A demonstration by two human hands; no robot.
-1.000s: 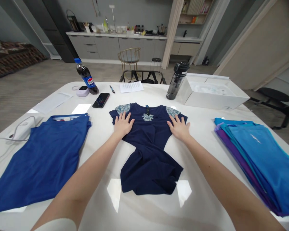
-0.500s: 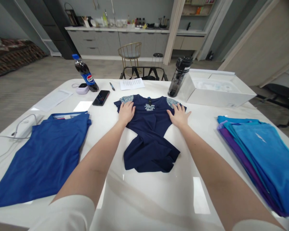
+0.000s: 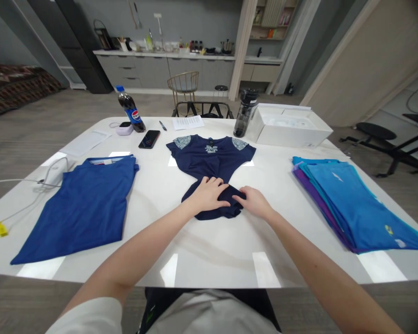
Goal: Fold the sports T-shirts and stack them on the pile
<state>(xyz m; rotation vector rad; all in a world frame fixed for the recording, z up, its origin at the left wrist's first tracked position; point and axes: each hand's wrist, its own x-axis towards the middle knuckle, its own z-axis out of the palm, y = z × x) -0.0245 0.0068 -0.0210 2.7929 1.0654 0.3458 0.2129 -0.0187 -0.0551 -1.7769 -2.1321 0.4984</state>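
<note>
A navy short-sleeved T-shirt [image 3: 209,160] with pale patterned shoulders lies on the white table in front of me, its collar facing away. It narrows at the waist, where the cloth is bunched and twisted. My left hand [image 3: 211,194] rests on the lower part, fingers spread over the fabric and thumb apart. At the right edge of that lower part, my right hand [image 3: 255,202] has its fingers curled around the cloth, with the thumb on top. Part of the hem is hidden beneath my hands.
A folded blue shirt [image 3: 87,204] lies left, near a power strip [image 3: 52,174] with cables. Folded blue and purple clothes [image 3: 351,199] lie right. Behind stand a cola bottle [image 3: 131,111], a phone [image 3: 149,138], a pen [image 3: 163,125], paper [image 3: 188,122], a dark drink bottle [image 3: 244,113] and a white box [image 3: 289,134].
Both hands have left the shirt's shoulders and come toward me onto its lower part. The right hand has closed on the cloth edge. The view has shifted, showing the table's near edge.
</note>
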